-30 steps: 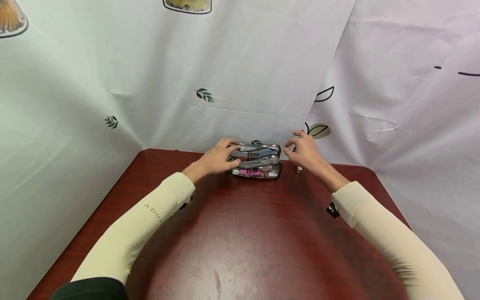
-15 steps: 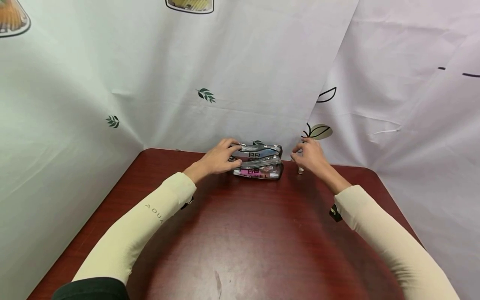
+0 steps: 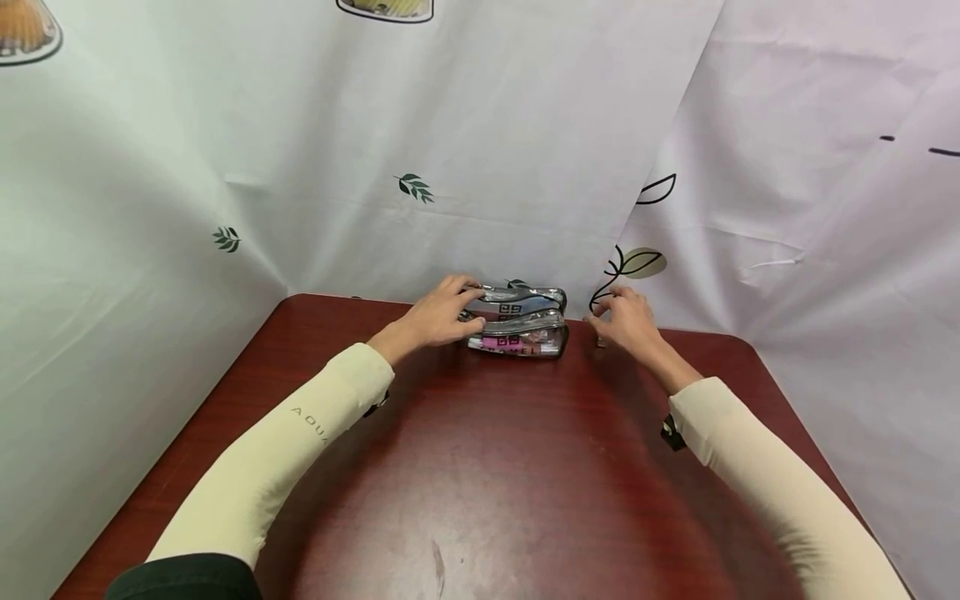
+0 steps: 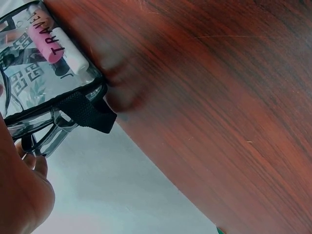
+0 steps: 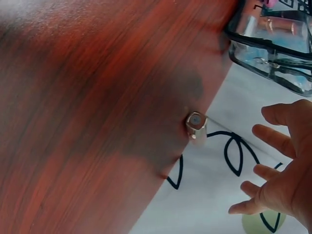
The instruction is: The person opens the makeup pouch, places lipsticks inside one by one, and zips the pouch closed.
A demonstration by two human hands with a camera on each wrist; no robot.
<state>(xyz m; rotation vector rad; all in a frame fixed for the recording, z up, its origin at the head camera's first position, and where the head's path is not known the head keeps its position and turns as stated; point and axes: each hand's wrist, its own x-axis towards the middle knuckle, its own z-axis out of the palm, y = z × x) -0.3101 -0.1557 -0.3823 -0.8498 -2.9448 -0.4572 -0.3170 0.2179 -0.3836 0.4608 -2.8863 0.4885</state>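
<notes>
A clear zipper pouch (image 3: 517, 343) with black trim and the word TRAVEL stands at the table's far edge, its top parted. My left hand (image 3: 433, 318) holds the pouch by its left end, the thumb at the front rim and a finger at the back one. Through the plastic show a pink tube (image 4: 46, 44) and a white tube (image 4: 71, 52). Right of the pouch, my right hand (image 3: 630, 325) hovers with fingers spread and nothing in them. Just below its fingertips a small metallic-looking, squarish piece (image 5: 196, 124) stands at the table edge; its kind is unclear.
The dark red wooden table (image 3: 480, 467) stretches from the pouch toward me. A white printed cloth (image 3: 510, 150) hangs right behind the far edge and along both sides. A black fabric tab (image 4: 87, 112) sticks out from the pouch's left end.
My right hand has moved right and lowered, from beside the pouch to over the small metallic-looking piece. My left hand keeps its place on the pouch.
</notes>
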